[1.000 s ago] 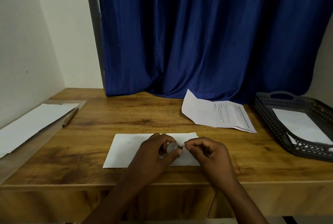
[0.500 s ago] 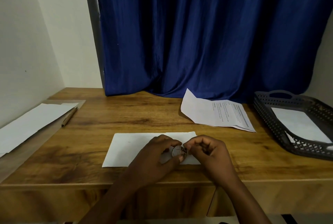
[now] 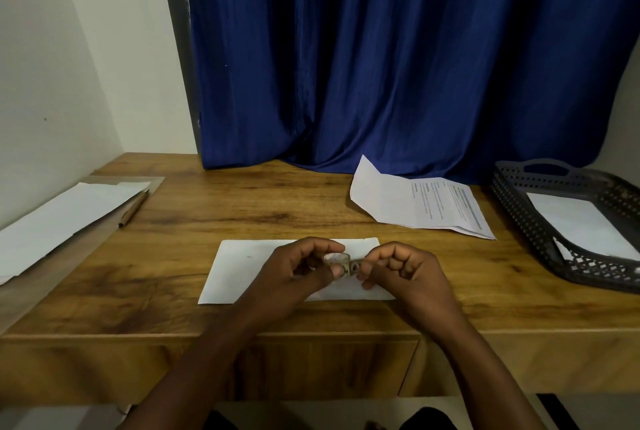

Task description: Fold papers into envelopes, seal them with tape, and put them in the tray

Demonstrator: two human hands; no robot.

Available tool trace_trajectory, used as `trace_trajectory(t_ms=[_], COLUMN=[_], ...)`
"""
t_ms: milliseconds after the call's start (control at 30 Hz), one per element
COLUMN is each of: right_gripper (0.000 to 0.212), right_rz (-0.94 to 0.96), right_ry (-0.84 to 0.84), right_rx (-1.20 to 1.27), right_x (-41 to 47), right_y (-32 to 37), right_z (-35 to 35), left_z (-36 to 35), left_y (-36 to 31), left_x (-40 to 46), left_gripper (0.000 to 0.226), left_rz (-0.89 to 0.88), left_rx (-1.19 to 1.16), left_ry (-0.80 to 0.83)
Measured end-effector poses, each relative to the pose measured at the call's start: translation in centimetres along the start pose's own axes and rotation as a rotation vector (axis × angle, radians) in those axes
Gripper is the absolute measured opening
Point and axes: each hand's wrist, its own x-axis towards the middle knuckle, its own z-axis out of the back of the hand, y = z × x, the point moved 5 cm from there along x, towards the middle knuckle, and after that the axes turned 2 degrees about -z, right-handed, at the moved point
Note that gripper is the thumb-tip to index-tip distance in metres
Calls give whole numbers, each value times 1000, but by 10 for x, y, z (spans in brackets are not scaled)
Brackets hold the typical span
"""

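A white envelope lies flat near the front edge of the wooden desk. Just above it my left hand grips a small clear tape roll. My right hand pinches the tape's free end beside the roll. Both hands cover the envelope's right half. A dark perforated tray sits at the right with a white envelope inside it. A folded printed paper lies behind my hands.
White sheets and a pencil rest at the desk's left side on a raised ledge. A blue curtain hangs behind the desk. White walls stand at the left.
The hands have lifted slightly and drawn closer together over the envelope. The right fingers have shifted to pinch the tape end at the roll.
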Motion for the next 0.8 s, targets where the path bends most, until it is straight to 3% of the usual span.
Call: trace_trajectory(t_ms=[133, 333, 800], right_gripper=[26, 8, 11], right_rz=[8, 15, -16], right_ry=[29, 16, -13], right_rx=[-22, -107, -85], right_x=[0, 1, 1], right_y=[2, -1, 2], right_z=[-3, -3, -3], left_z=[-3, -6, -3], left_y=[3, 1, 4], left_x=[2, 3, 4], left_gripper=[47, 39, 35], left_rz=[5, 23, 26], left_rx=[15, 35, 68], left_ry=[20, 30, -11])
